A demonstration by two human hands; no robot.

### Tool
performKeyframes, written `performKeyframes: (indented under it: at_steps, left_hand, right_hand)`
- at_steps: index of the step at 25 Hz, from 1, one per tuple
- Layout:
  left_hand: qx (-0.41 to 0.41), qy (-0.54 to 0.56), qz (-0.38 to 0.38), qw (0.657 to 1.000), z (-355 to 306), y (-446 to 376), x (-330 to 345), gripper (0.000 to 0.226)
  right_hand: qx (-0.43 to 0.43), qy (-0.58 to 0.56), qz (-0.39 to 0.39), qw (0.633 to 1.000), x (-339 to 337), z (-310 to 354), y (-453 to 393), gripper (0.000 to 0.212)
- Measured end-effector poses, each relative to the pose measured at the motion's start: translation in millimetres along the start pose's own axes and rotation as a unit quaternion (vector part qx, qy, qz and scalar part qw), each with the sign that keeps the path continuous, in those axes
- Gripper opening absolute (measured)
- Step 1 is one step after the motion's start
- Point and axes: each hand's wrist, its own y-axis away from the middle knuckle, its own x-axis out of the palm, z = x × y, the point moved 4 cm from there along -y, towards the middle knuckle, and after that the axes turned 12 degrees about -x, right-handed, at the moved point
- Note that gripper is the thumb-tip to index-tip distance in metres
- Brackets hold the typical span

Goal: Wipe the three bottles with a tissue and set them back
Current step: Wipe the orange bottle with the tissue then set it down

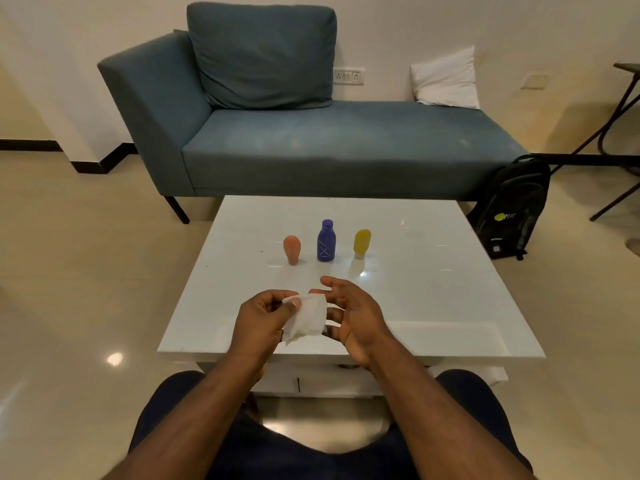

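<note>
Above the near half of the white table [433,306], both hands meet around a white tissue [306,318]. Left hand [265,317] grips it: thumb pressed on the tissue's upper left corner, other fingers curled in behind, so the sheet hangs crumpled down past the palm. Right hand [349,313] is loose, palm turned inward toward the tissue, fingers spread and only slightly bent; fingertips [317,292] sit at the tissue's right edge, touching or just beside it, cannot tell which. Right thumb points forward toward the bottles, holding nothing.

Three bottles stand upright in a row further back on the table, well apart from both hands, none touched. Orange bottle [292,249] on the left, standing on its narrow end. Blue bottle [326,241] in the middle, tallest, with a pale crossed mark on its side. Yellow bottle [362,243] on the right, cap end down. Small gaps between them, no contact.

Beyond the table: blue sofa [311,140] with a blue cushion [263,57] and a white pillow [446,79]. Black backpack [512,206] leans on the floor at the sofa's right end. Dark trousers [304,459] at the bottom edge.
</note>
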Motion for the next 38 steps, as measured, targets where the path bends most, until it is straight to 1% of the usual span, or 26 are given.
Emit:
performKeyframes:
  at_steps: [1, 3, 5, 9, 12, 17, 22, 25, 28, 33, 35, 38]
  left_hand:
    - [0.005, -0.009, 0.003, 1.0, 2.6, 1.7, 1.5, 0.015]
    - [0.004, -0.012, 0.015, 1.0, 7.8, 3.3, 5.0, 0.011]
    - [-0.009, 0.0, 0.018, 1.0, 12.6, 1.4, 6.8, 0.01]
    - [-0.038, 0.03, 0.027, 0.998, 15.6, -5.6, 10.5, 0.009]
    - [-0.053, 0.024, 0.031, 0.998, 20.9, -15.5, 13.3, 0.006]
    - [-0.087, 0.006, 0.054, 0.995, 35.2, -27.7, 18.8, 0.005]
    - [-0.099, -0.001, 0.068, 0.993, 43.9, -44.8, 25.9, 0.005]
    - [-0.101, -0.02, 0.072, 0.992, 41.6, -62.6, 33.2, 0.014]
    - [-0.106, -0.06, 0.057, 0.991, 34.8, -93.7, 39.0, 0.027]
    - [-0.118, -0.142, -0.014, 0.983, 31.3, -175.8, 36.6, 0.046]
    - [-0.129, -0.158, -0.045, 0.978, 32.4, -204.3, 34.6, 0.055]
    - [-0.112, -0.183, -0.076, 0.974, 30.1, -241.5, 38.2, 0.067]
  right_hand:
    - [0.011, 0.02, 0.008, 1.0, -1.4, -3.0, 3.0, 0.027]
    - [0.001, 0.112, 0.039, 0.993, -4.4, -9.3, 6.6, 0.033]
    - [-0.014, 0.158, 0.041, 0.986, -9.3, -14.9, 6.8, 0.031]
    - [-0.015, 0.139, 0.019, 0.99, -18.7, -19.2, 2.9, 0.024]
    - [-0.007, 0.127, 0.006, 0.992, -21.5, -28.0, -0.9, 0.023]
    - [0.015, 0.112, -0.047, 0.992, -30.5, -49.4, 0.8, 0.02]
    - [0.03, 0.089, -0.104, 0.99, -39.4, -60.8, -6.9, 0.018]
    - [0.023, 0.096, -0.14, 0.985, -47.3, -61.6, -21.7, 0.018]
    - [0.016, 0.097, -0.17, 0.981, -53.5, -62.1, -47.0, 0.015]
    - [0.04, 0.068, -0.199, 0.977, -57.7, -67.3, -104.9, 0.014]
    - [0.059, 0.059, -0.203, 0.976, -57.6, -73.6, -127.9, 0.021]
    - [0.078, 0.061, -0.206, 0.974, -60.4, -83.6, -159.4, 0.032]
